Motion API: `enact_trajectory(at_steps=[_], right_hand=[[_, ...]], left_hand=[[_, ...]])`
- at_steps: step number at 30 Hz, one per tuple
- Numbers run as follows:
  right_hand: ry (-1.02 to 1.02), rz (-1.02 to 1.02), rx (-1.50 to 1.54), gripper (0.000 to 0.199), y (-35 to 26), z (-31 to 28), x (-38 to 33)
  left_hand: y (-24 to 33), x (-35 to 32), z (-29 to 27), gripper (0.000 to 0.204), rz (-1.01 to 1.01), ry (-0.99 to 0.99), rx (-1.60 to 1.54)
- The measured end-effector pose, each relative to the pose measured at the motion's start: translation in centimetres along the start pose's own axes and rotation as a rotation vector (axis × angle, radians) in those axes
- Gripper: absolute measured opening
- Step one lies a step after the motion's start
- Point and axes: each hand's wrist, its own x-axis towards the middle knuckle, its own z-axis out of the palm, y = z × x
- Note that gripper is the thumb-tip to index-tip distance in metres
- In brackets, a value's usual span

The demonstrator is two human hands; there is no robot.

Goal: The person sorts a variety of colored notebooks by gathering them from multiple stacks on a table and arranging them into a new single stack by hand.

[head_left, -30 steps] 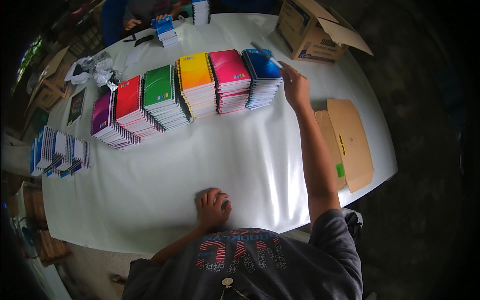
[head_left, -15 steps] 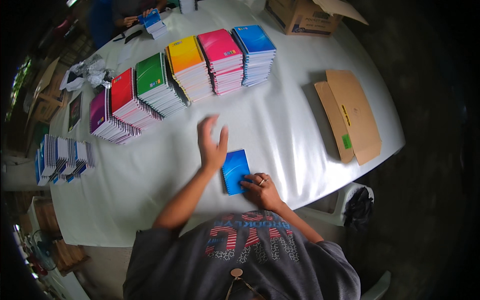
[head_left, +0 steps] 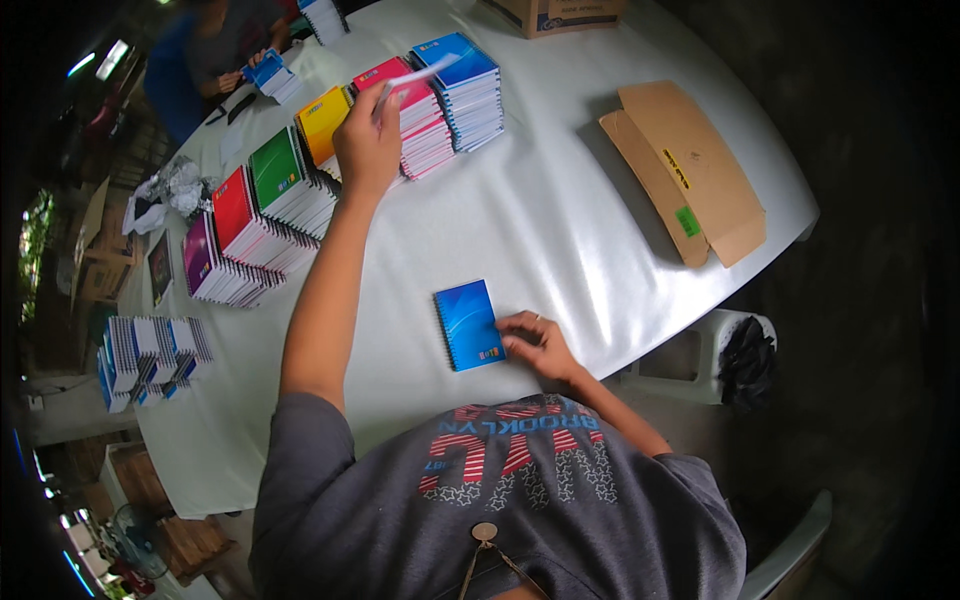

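A small blue spiral notebook (head_left: 468, 325) lies closed on the white-covered table in front of me. My right hand (head_left: 540, 345) rests at its right edge, fingers loosely apart and their tips at the cover's side. Farther off, my left hand (head_left: 368, 145) is raised over the row of notebook stacks, closed on a thin white thing (head_left: 420, 75) seen nearly edge-on and blurred. It reaches across the pink notebook stack (head_left: 425, 135) toward the blue notebook stack (head_left: 470, 100). My left hand partly hides the yellow notebook stack (head_left: 318, 118).
Green (head_left: 280, 170), red (head_left: 240, 215) and purple notebook stacks (head_left: 203, 262) continue the row leftward. More spiral notebooks (head_left: 150, 350) stand at the table's left edge. A flattened cardboard box (head_left: 700, 175) lies at right. Across the table, another person's hands (head_left: 235, 78) handle a blue notebook.
My left hand has moved forward from beside the blue notebook to the stacks and closed on the thin white thing. My right hand has slid off the cover to its edge. The view has shifted.
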Motion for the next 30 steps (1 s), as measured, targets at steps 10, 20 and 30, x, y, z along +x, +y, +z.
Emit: enact_trajectory(at_steps=[10, 20, 30], right_hand=[[-0.058, 0.395, 0.844, 0.047, -2.5, 0.0, 2.1], [0.170, 0.430, 0.748, 0.039, -1.5, 1.6, 1.8], [0.194, 0.234, -0.084, 0.028, -0.5, 1.3, 3.8]], left_hand=[[4.0, -10.2, -1.8, 0.025, 0.211, -0.473, -0.434], [-8.7, -3.2, -4.3, 0.048, -0.149, -0.075, 0.119], [-1.5, -21.1, 0.5, 0.024, -0.139, -0.564, -0.566]])
